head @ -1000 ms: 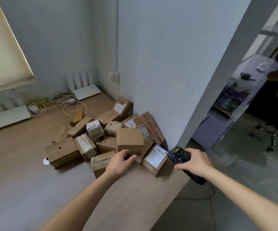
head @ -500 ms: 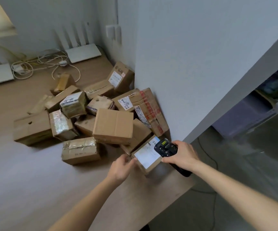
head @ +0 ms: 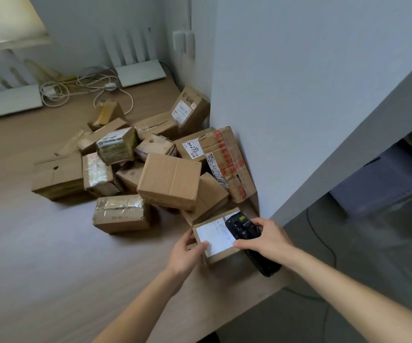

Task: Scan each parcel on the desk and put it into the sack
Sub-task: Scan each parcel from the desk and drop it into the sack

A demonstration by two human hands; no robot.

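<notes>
Parcels (head: 150,167) of brown cardboard are lying in a loose heap across the middle of the frame, on the wooden desk (head: 51,256), crowding up against the grey wall (head: 286,95) that is filling the upper right. All the boxes are sitting closed and taped, so what is inside them cannot be told. One small parcel (head: 216,240) with a white label on top is sitting at the lower right of the heap, near the desk's front edge and just beside the wall's corner. The left hand (head: 187,253) is gripping its near left corner, the thumb lying on the label and the other fingers curling round the box's side. The right hand (head: 266,238) is holding a black handheld scanner (head: 243,229), fingers wrapping round its body, and the scanner's head is hovering over the right part of the label; whether it is touching the box cannot be told. A plain box (head: 169,180) is tilting on top of the pile just above the held parcel, and a box with red tape (head: 224,164) is leaning against the wall. A tape-wrapped box (head: 121,214) is sitting apart at the heap's lower left edge. In the upper left of the frame, two flat white routers (head: 140,75) with upright antennas are standing at the back of the desk, a tangle of white cables (head: 81,87) lying between them. No sack is showing anywhere in view.
</notes>
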